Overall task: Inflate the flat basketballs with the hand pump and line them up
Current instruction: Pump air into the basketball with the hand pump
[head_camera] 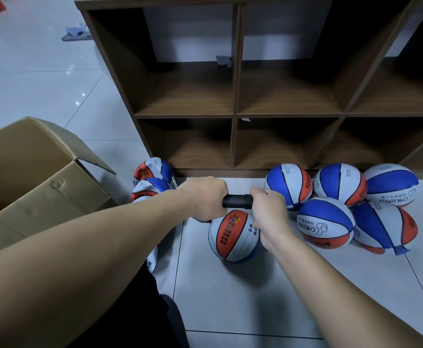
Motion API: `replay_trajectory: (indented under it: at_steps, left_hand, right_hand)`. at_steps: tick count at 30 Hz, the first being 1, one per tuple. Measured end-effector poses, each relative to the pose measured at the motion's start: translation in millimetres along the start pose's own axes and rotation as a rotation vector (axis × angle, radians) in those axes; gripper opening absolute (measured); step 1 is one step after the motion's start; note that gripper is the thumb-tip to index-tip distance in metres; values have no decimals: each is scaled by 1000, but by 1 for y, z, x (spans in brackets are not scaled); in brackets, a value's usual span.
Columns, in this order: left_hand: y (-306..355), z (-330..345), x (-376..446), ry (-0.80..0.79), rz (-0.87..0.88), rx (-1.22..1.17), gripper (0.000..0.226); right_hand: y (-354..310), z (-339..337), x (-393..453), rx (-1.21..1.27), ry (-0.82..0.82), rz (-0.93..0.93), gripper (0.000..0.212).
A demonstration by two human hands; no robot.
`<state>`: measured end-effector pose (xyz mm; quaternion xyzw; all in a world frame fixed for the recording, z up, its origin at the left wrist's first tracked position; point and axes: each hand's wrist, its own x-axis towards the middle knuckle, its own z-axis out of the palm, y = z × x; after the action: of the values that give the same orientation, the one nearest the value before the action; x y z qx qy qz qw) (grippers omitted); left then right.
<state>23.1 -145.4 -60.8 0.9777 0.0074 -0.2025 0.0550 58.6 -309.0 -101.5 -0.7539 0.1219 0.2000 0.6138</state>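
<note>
Both hands grip the black pump handle point(237, 201), which lies crosswise above a red, white and blue basketball point(234, 236) on the floor. My left hand point(204, 197) wraps the handle's left end and my right hand point(270, 209) wraps its right end. The pump's barrel and needle are hidden under the hands. To the right, several round basketballs point(326, 222) are clustered against the shelf base. At the left, flat basketballs point(151, 172) are stacked by the shelf corner, partly hidden behind my left forearm.
A brown wooden cubby shelf point(235, 115) with bare compartments stands directly ahead. An open cardboard box point(37, 177) sits at the left. White tiled floor point(255, 297) stretches in front of me. My dark-clothed leg point(142, 317) shows at the bottom.
</note>
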Motion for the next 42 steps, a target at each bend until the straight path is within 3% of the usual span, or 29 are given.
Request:
replay_trajectory:
  at_steps: [4,9,12,17,30,42]
  left_hand:
    - [-10,-2,0,-41,-19,-33,3]
    - [-32,-5,-3,-71,-82,-35,10]
    - [-32,-6,-2,-55,-76,-29,11]
    - [-12,-3,1,11,-37,-19,6]
    - [6,-6,1,74,-15,33,14]
    - [0,-1,8,39,25,104,10]
  right_hand:
    - [-3,-17,7,-26,-7,-34,21]
    - [-6,-53,27,22,99,12,18]
    - [-9,-57,31,11,137,-23,32]
    - [-10,-43,22,-29,259,-75,35]
    - [-9,1,-12,-155,221,-214,36]
    - [8,5,-2,-99,68,-132,32]
